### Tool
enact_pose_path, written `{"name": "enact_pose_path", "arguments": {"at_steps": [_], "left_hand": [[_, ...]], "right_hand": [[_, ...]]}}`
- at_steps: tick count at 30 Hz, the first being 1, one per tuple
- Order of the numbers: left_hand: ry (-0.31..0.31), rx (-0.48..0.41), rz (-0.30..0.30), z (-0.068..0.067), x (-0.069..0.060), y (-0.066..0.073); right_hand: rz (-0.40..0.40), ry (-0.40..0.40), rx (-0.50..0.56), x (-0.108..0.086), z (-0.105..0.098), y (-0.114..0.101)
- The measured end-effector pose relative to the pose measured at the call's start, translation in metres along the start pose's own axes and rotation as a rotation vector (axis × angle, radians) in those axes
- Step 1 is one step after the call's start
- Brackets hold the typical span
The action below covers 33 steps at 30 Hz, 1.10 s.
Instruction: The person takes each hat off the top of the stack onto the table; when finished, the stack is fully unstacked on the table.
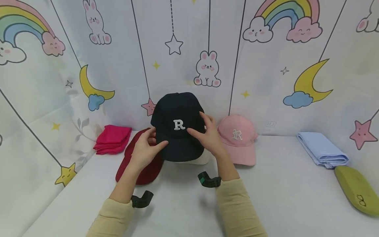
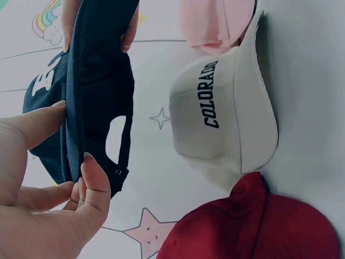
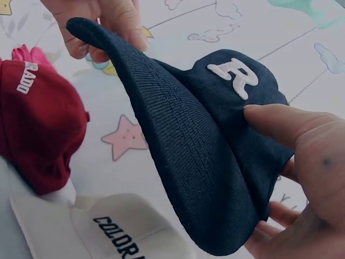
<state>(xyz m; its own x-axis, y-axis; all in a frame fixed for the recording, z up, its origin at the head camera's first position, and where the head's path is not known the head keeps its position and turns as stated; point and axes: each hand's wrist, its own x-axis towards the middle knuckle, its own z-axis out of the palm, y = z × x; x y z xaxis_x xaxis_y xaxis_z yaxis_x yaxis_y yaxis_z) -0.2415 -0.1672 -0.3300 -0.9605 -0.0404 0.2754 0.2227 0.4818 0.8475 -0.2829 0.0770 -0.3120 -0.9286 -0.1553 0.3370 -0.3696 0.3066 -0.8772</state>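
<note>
A dark navy baseball cap (image 1: pixel 179 108) with a white letter R is held up off the table between both hands. My left hand (image 1: pixel 145 149) pinches its brim edge, thumb on one face and fingers on the other, as the left wrist view shows. On the other side my right hand (image 1: pixel 211 136) grips the crown, with the thumb near the R and fingers behind. Below and behind it stands a white cap (image 2: pixel 207 108) lettered COLORADO, mostly hidden in the head view. A dark red cap (image 1: pixel 149 169) lies left of it, a pink cap (image 1: pixel 237 131) right.
A folded crimson cloth (image 1: pixel 113 140) lies at the back left. Toward the right are a folded light blue cloth (image 1: pixel 322 149) and a yellow-green case (image 1: pixel 356 191) with a glasses mark. A printed curtain (image 1: pixel 183 72) hangs behind the white table (image 1: pixel 284 197).
</note>
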Motion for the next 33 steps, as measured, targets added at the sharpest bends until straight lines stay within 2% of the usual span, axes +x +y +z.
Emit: {"name": "enact_pose_path", "arguments": {"at_steps": [7, 14, 22, 28, 33], "left_hand": [[0.005, -0.018, 0.033, 0.010, 0.003, 0.001], [-0.006, -0.032, 0.065, 0.029, 0.012, 0.010], [-0.047, -0.056, 0.107, 0.067, 0.031, 0.027], [-0.077, -0.103, 0.195, 0.097, 0.045, 0.044], [-0.103, -0.112, 0.217, 0.120, 0.052, 0.058]], "right_hand": [[0.009, -0.008, 0.004, 0.000, -0.010, 0.001], [-0.008, 0.017, -0.082, 0.003, -0.029, 0.005], [-0.001, 0.035, -0.179, -0.001, -0.073, 0.010], [0.000, 0.072, -0.202, -0.007, -0.106, 0.015], [0.007, 0.101, -0.228, -0.013, -0.131, 0.019]]}}
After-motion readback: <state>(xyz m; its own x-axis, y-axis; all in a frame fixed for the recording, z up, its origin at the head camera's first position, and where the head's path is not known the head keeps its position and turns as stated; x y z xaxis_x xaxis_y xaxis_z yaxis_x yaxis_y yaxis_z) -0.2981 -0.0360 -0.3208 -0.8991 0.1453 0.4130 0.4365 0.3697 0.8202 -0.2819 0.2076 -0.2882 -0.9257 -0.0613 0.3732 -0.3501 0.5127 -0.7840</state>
